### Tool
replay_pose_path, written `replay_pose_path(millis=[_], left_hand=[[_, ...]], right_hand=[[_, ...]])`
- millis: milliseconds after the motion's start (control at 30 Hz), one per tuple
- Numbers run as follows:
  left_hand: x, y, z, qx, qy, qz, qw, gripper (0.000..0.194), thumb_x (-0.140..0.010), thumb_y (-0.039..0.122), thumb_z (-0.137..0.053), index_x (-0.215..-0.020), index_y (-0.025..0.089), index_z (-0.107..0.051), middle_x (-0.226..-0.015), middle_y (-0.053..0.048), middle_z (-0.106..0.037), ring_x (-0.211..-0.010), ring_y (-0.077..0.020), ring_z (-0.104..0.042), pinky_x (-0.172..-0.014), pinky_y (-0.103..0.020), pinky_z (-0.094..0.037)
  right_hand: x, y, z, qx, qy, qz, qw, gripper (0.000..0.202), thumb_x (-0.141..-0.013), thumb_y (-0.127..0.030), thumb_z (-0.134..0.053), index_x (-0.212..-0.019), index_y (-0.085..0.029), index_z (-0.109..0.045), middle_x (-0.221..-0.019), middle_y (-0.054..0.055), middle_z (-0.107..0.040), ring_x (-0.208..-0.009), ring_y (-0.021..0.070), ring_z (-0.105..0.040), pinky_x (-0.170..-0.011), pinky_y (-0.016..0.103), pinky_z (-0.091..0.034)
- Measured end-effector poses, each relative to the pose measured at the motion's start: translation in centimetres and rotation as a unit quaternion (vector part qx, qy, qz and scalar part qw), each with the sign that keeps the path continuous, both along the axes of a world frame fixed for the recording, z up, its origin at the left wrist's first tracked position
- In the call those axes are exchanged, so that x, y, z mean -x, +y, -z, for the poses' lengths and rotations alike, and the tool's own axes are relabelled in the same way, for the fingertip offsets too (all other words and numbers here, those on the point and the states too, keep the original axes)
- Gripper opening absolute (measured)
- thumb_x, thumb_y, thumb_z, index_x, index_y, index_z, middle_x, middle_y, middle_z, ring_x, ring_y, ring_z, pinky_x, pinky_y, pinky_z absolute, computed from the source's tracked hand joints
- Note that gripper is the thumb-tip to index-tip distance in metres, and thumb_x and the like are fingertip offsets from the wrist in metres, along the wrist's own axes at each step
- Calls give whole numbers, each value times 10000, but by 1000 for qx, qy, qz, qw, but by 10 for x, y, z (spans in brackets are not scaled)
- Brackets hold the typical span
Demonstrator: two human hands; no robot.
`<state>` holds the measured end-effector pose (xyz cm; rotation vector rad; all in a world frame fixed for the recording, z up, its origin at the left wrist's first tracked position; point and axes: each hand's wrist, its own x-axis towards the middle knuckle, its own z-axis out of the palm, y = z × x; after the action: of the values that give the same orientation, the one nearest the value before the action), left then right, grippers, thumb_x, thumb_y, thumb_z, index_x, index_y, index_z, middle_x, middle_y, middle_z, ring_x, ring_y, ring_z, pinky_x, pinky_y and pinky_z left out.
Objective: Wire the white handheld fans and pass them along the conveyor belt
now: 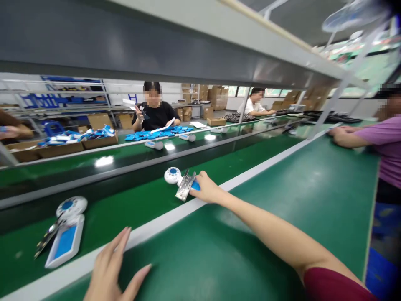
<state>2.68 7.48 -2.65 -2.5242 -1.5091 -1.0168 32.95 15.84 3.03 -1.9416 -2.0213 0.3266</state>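
Green conveyor (131,209): right hand (208,190) grips white-blue device (183,182); left hand (109,267) open; cardboard boxes (62,148) hold blue parts.

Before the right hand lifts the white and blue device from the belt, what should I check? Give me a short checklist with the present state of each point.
1. Right hand touches the device: ok, fingers rest on its near end.
2. Firm hold around the device: cannot tell, the fingertips are hidden.
3. Metal strip lying on the device is secured: cannot tell, it lies at an angle.
4. Left hand is free: ok, open and flat at the white edge strip.
5. Second device is out of the way: ok, it lies apart, far left on the belt.
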Motion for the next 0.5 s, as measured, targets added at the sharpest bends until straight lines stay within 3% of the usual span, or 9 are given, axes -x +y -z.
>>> replay_pose_path(millis=[133,233,333,400,500], left_hand=[[-24,-28,-17,-16,28,25,999,859,-716,464,-572,-1369,175,-95,-1216,-160,-382,-1096,-287,-420,-838,-432,-476],[-25,-37,-15,-4,47,47,998,802,-753,323,-554,-1373,176,-67,-1212,-170,-358,-1117,-288,-391,-884,-445,-436],[-18,-38,-18,35,21,83,996,686,-799,162,-437,-1373,180,-61,-1224,-158,-359,-1143,-242,-381,-931,-397,-406],[-11,-33,-24,44,-6,105,994,613,-819,95,-361,-1366,213,-110,-1218,-132,-376,-1136,-200,-396,-945,-356,-395],[0,-21,-32,52,-18,103,993,491,-837,68,-319,-1290,256,-322,-1149,-92,-416,-1025,-149,-475,-868,-288,-445]], right_hand=[[70,-76,2,-41,49,-156,986,218,-769,-274,-498,-929,-129,-472,-994,98,-424,-844,164,-475,-790,297,-424],[94,-110,-5,24,50,-223,973,248,-767,-283,-505,-955,-124,-477,-984,112,-439,-820,184,-476,-749,331,-436],[98,-116,-13,85,19,-256,963,386,-749,-420,-537,-1013,-141,-497,-979,114,-477,-847,227,-485,-755,395,-424],[99,-110,-15,62,14,-260,963,373,-765,-435,-526,-1017,-160,-512,-980,103,-496,-908,243,-476,-800,418,-400],[105,-96,-8,8,42,-259,965,291,-765,-344,-555,-989,-162,-517,-997,91,-495,-953,222,-458,-838,388,-389]])
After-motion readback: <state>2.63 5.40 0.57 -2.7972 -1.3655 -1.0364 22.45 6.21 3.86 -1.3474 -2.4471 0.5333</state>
